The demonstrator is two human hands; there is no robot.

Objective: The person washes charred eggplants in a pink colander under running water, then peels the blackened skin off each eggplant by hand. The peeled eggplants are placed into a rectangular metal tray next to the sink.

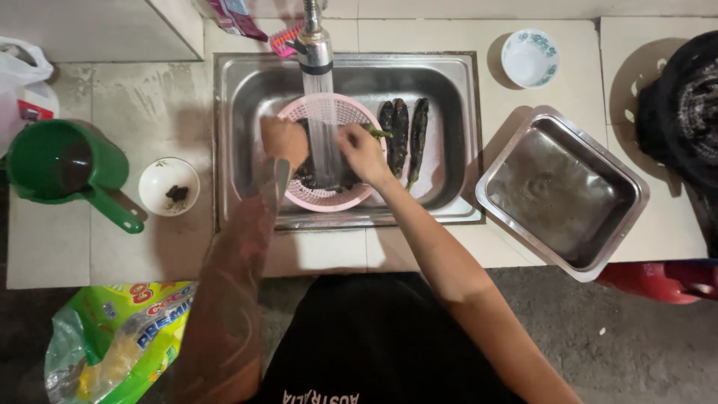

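Bag: nearest to me, at the lower left, I see a green and yellow plastic bag (120, 340), crumpled and cut off by the frame edge; I cannot make out its content.
Left hand: my left hand (284, 141) is on the rim of the pink colander (299, 112); fingers look curled, but I cannot tell if they really grip it.
Right hand: my right hand (362, 150) is under the water stream (323, 127), closed around something dark I can hardly see.
Colander: round plastic with holes, it sits inside the steel sink (247, 97); dark pieces lie in it, partly hidden by hands and water.
Eggplants: three long dark eggplants (402, 133) lie in the sink, just beside the colander on the right.
Small bowl: a white bowl (169, 185) holds a few dark scraps.
Steel tray: a square shiny tray (561, 193) at the right holds some water.
Jug: a green plastic jug (63, 166), dark inside.
Far bowl: a white patterned bowl (529, 57).
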